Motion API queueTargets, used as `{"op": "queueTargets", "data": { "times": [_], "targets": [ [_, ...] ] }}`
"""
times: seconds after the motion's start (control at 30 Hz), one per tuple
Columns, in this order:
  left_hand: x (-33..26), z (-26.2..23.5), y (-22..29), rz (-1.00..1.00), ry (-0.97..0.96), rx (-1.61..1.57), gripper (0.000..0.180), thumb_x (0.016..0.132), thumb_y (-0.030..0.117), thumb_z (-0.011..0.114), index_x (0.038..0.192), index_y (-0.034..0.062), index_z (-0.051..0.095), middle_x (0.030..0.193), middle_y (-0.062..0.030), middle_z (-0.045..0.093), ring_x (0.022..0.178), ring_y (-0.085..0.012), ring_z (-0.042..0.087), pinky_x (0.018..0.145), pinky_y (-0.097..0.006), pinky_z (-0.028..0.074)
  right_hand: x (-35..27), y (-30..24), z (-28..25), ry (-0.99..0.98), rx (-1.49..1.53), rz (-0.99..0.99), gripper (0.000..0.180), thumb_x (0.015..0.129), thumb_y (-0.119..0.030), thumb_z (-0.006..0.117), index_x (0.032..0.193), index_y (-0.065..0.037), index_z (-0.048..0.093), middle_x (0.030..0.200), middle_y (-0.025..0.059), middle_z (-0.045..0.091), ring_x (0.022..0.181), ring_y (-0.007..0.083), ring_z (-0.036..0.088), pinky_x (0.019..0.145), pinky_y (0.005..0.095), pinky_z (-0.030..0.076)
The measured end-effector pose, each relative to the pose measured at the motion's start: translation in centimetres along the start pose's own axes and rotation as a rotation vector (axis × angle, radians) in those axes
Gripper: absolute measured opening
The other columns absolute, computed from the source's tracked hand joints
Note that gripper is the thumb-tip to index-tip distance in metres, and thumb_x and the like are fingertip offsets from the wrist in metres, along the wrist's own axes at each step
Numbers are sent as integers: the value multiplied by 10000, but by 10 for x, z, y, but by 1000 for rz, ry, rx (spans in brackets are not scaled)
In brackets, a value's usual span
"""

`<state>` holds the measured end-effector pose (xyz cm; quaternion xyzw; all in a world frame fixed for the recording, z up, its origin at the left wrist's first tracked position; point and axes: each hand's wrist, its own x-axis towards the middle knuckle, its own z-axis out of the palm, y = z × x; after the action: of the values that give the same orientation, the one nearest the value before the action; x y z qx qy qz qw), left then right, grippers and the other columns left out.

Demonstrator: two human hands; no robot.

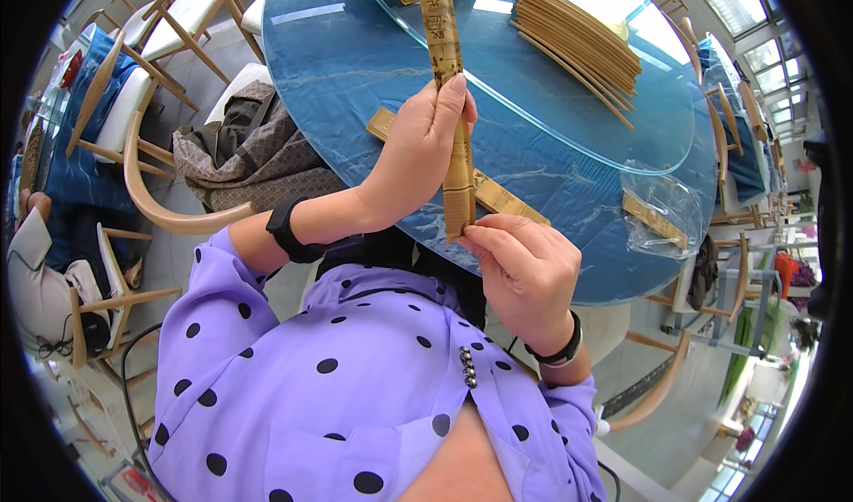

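Observation:
I hold a long, narrow tan paper sleeve (447,84) with dark printing upright over the near edge of the round blue table (355,67). My left hand (420,151) grips it around the middle. At the sleeve's lower end my right hand (524,266) pinches the edge with fingertips. Both wrists wear black bands, and my purple dotted blouse fills the lower part of the view.
More tan sleeves lie flat on the table (498,198), and stacks of them rest on the glass turntable (577,31). A clear plastic bag (662,213) with one sleeve sits at the right. Wooden chairs (155,160) ring the table; one holds a brown cloth (244,151).

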<state>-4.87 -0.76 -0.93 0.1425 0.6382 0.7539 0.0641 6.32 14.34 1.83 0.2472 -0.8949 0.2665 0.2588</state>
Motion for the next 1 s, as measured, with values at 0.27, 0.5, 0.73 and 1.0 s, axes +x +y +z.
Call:
{"op": "queueTargets", "data": {
  "times": [0.27, 0.5, 0.73, 1.0],
  "targets": [
    [14, 2, -2, -79, -53, -139, 370, 1135, 371, 410, 940, 84, 537, 791, 3, 526, 712, -92, 488, 689, -258, 441, 11, 7, -9, -104, -45, -8, 334, 772, -28, 724, 1102, -75, 755, 905, 75, 725, 653, 214, 677, 570, 328, 529],
    [25, 8, 15, -69, -140, -36, 287, 1123, 341, 456, 1077, 75, 554, 945, -3, 533, 838, -83, 514, 766, -257, 464, 37, 35, -21, -127, -154, -153, 415, 807, -47, 713, 1221, -64, 715, 1000, 84, 705, 741, 212, 709, 608, 316, 555],
    [114, -47, 29, 69, -210, 293, 475, 1075, 262, 592, 1463, -1, 517, 966, 17, 582, 910, -68, 528, 822, -230, 464, 58, 86, -36, -168, -201, 21, 250, 866, -206, 799, 1060, -56, 748, 939, 82, 729, 694, 267, 699, 586, 346, 553],
    [274, -156, 35, 467, 170, 1111, 426, 1000, 349, 649, 1304, 56, 705, 1119, -190, 756, 936, -282, 733, 879, -381, 558, 24, 178, -69, -184, -433, 335, 209, 877, -192, 773, 1040, -63, 752, 911, 97, 710, 797, 326, 700, 696, 405, 563]
  ]
}}
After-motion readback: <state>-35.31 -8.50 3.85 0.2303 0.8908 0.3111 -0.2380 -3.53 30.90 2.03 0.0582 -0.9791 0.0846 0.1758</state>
